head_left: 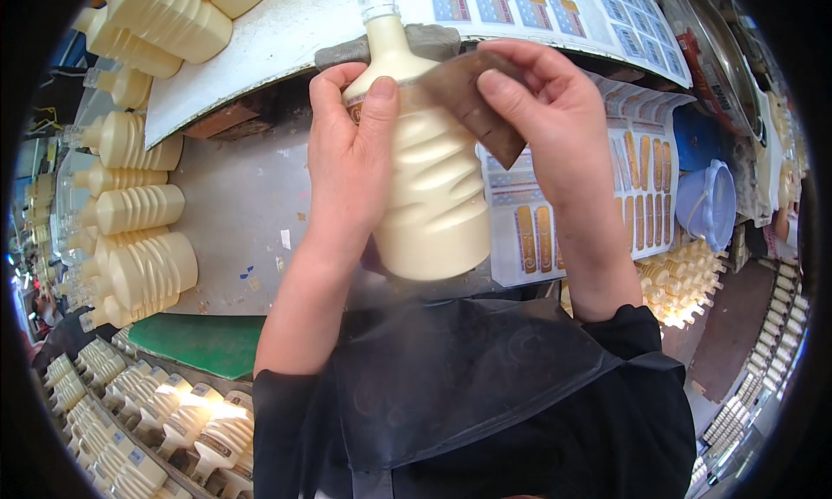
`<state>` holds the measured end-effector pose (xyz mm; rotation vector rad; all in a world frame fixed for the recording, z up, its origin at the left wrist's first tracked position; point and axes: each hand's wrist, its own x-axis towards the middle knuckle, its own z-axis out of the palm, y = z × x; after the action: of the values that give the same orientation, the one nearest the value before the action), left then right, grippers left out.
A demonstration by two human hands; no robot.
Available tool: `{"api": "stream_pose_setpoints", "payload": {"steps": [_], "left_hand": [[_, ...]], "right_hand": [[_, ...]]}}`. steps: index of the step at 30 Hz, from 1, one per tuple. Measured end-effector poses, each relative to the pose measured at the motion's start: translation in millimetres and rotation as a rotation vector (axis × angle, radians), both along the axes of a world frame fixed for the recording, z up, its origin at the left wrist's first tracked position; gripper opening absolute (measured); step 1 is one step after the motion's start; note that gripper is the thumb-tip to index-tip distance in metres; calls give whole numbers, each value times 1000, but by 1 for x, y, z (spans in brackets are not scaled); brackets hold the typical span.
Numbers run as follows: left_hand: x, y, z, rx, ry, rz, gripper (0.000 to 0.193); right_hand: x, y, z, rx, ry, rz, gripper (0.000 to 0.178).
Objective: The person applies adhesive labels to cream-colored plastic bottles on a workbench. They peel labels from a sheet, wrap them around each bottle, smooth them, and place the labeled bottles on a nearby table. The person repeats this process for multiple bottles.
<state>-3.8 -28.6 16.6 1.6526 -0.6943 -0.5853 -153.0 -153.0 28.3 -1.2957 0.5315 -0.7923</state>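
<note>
The left hand's (351,152) fingers grip the bottle (433,204), a label (355,112) already on it; the right hand's (563,118) pinch a brown card (485,122). Unused stickers (526,5) remain at one o'clock.

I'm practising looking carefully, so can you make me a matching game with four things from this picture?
Things
1. Left hand
2. Right hand
3. Bucket with a handle
4. Apron

Clues
A. Black
B. Holding a flat brown piece
C. Pale blue
D. On the shoulder of the middle cream bottle

Right pairs: 1-D, 2-B, 3-C, 4-A
</note>
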Motion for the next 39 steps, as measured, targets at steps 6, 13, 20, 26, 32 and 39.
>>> {"api": "stream_pose_setpoints", "payload": {"steps": [6, 13, 20, 26, 32, 39], "left_hand": [[12, 8, -12, -174, 316, -19, 40], [6, 10, -15, -291, 557, -100, 43], [10, 8, -11, -232, 390, -75, 47], [11, 9, -17, -276, 442, -78, 46], [10, 10, -21, -343, 590, -66, 47], [3, 16, -13, -483, 942, -146, 49]], "right_hand": [[0, -9, -1, -187, 223, -269, 24], [13, -1, -7, -67, 350, 99, 43], [22, 7, -12, 175, 303, 47, 48], [23, 12, -11, 213, 287, 13, 52], [22, 11, -10, 175, 307, 9, 55], [23, 11, -12, 215, 327, -7, 53]]}}
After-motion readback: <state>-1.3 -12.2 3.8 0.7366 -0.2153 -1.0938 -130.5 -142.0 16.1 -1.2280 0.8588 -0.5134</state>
